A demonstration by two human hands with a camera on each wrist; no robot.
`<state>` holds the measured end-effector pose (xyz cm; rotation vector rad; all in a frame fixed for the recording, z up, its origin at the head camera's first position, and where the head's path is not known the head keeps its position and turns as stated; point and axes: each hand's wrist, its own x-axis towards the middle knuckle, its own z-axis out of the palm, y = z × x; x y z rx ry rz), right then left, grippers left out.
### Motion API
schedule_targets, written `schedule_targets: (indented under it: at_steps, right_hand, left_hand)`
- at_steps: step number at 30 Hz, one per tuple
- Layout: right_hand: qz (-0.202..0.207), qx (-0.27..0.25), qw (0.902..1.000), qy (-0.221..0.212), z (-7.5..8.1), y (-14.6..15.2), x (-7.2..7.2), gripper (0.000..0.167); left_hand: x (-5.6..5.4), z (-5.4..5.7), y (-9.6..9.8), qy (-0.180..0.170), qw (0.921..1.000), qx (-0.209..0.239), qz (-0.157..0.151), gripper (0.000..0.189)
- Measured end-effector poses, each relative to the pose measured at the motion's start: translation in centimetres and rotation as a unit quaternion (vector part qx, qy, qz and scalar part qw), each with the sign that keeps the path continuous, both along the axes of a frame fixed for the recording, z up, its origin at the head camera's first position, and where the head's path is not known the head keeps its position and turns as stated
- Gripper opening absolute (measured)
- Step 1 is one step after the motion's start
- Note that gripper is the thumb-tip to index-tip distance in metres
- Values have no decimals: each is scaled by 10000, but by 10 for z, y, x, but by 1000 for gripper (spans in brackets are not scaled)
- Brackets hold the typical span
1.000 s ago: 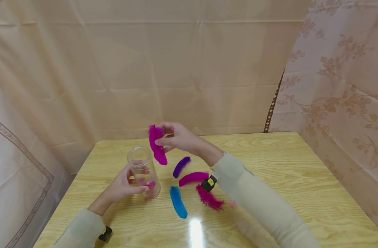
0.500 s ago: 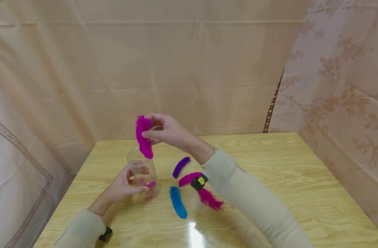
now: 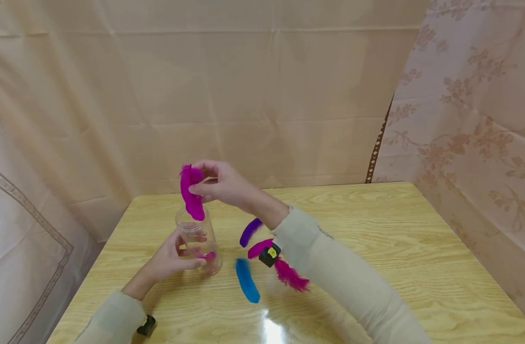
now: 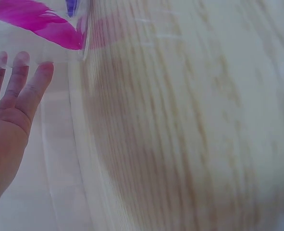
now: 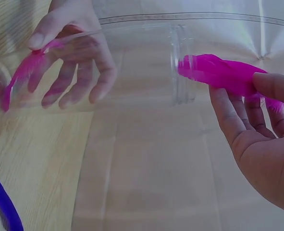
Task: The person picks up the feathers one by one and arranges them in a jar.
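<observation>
A clear plastic jar stands upright on the table, its open mouth facing up. My left hand holds it low down, thumb in front and fingers curled behind. Inside the jar, near its bottom, lies a pink feather. Between thumb and fingers, my right hand pinches a magenta feather above the jar. Its lower tip points down and reaches right at the jar's mouth, as the right wrist view shows.
Right of the jar, a purple feather, a blue feather, a magenta feather and a crimson feather lie on the wooden table. My right forearm passes over some of them. A beige curtain hangs behind.
My right hand has carried the magenta feather leftward from beside the jar to above its mouth, the feather turning more upright. My left hand and the jar have stayed put.
</observation>
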<state>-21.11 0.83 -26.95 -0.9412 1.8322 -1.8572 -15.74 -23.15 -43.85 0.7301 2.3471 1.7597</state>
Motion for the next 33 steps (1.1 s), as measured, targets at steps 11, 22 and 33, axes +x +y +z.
schedule_targets:
  at_steps: [11,22,33]
  right_hand:
    - [-19,265,9996,-22,-9,-6,-2,30]
    - [-13,680,9969,393,-10,-10,-1,30]
    - [63,733,9952,652,-10,-11,1,28]
  left_hand:
    - [-2,-2,0,72,9999,94,-61,58]
    - [-3,-2,-1,64,9998,128,-111,56]
    - [-4,-3,-1,111,9998,131,-117,57]
